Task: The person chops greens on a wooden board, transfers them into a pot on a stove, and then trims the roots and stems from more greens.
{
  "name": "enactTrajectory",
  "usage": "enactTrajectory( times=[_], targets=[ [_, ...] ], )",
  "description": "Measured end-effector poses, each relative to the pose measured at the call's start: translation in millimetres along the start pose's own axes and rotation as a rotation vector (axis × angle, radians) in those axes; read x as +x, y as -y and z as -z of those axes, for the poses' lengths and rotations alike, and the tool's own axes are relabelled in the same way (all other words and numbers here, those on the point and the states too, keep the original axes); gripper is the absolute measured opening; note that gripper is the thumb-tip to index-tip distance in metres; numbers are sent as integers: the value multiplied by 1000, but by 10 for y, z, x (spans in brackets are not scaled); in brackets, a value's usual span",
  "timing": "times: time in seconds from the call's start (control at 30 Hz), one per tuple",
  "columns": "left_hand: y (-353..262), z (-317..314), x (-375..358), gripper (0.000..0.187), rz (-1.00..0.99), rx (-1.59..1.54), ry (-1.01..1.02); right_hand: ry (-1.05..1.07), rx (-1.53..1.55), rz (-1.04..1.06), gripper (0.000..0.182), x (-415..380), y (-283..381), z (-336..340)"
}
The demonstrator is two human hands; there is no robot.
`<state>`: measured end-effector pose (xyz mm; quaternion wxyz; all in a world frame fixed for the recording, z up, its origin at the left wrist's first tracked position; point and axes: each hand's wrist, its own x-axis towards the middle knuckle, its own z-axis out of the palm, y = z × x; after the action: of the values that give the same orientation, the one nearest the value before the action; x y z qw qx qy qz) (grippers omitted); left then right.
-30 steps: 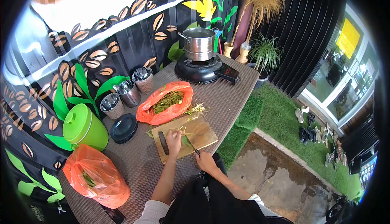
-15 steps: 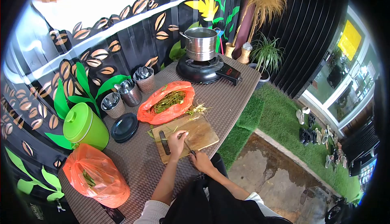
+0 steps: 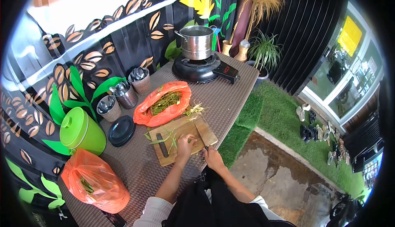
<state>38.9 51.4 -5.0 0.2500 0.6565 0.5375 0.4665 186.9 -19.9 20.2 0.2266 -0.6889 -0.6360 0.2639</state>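
Note:
A wooden cutting board (image 3: 173,128) lies near the table's front edge. On it, my left hand (image 3: 185,145) is closed on thin green stalks (image 3: 171,137), which trail off to its left over the board's slot. My right hand (image 3: 213,159) grips a knife (image 3: 200,134) by its dark handle. The blade slants up and away over the board, just right of my left fingers. Behind the board an orange plastic bag (image 3: 140,114) lies open, full of green stalks. Pale root ends (image 3: 196,110) lie beside the bag, at the board's far edge.
A steel pot (image 3: 196,46) stands on a black portable stove (image 3: 193,72) at the table's far end. Cutlery cups (image 3: 140,83), dark plates (image 3: 121,131) and a green lidded bucket (image 3: 86,132) line the wall side. Another orange bag (image 3: 98,181) sits at the near left.
Green stalks now spread across the board to the left of my left hand. The knife has swung upright, its blade clear of my left hand. My right hand has shifted slightly right.

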Motion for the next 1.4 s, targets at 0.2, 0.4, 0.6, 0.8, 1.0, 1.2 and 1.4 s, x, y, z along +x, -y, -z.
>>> enactTrajectory(
  times=[0.2, 0.4, 0.6, 0.8, 1.0, 1.2, 1.4],
  targets=[
    [-66, 74, -82, 12, -189, 144, 9, 65, 5, 12, 38, 48, 43, 54],
    [-140, 100, -160, 13, -233, 241, 7, 79, 28, -7, 37, 6, 93, 10],
    [26, 42, -115, 12, -195, 150, 3, 21, -65, 14, 34, 94, 177, 79],
    [-18, 58, -128, 9, -192, 129, -1, 70, -93, 87, 34, 73, 161, 127],
    [-119, 102, -111, 10, -213, 169, -17, 79, -144, -40, 36, 141, 249, -20],
    [-135, 108, -134, 12, -159, 191, 18, 138, -40, 75, 35, 248, 130, 164],
    [-40, 60, -135, 13, -179, 211, -7, 84, -113, -71, 35, 154, 310, 11]
  ],
)
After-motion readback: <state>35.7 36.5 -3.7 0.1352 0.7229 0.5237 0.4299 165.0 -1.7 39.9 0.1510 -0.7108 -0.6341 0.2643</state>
